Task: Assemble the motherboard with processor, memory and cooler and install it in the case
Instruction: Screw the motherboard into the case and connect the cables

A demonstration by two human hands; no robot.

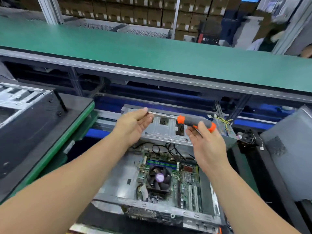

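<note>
Head view: both our arms reach fwd over the open case [108, 188], forearms bare, hands raised above it at approx the same height. Our left hand [133, 125] is palm-up and turned inward, fingers loosely bent, w/ thumb and fingertips pinching the metal shaft of the screwdriver [194, 121] near its tip. Grip there is light, mostly open palm, only the fingertips closed on the shaft. Our right hand [206, 141] is palm-up too, fingers only slightly curled; the grey handle w/ orange ends sits just above the fingertips, thumb touching its underside. We can't tell if that grip truly clamps the handle or just props it. The screwdriver lies approx horizontal between the two hands, tip to the left, handle to the right.

Below the hands, the case lies on its side on the desk [243, 166], open face up. Inside it: the motherboard [187, 183] sits flat on the case floor, right of centre. On the board the cooler [159, 179] w/ dark fan is mounted; memory [160, 163] sticks are seated in slots just beyond the fan. Black cables [167, 147] loop over the board's far edge. The drive cage [162, 130] stands at the case's far end, under the screwdriver. A yellow/black wire bundle [224, 122] hangs at the far right corner.

Left: another case [25, 119] on a green-edged desk. Beyond: a long green conveyor [152, 54].
</note>
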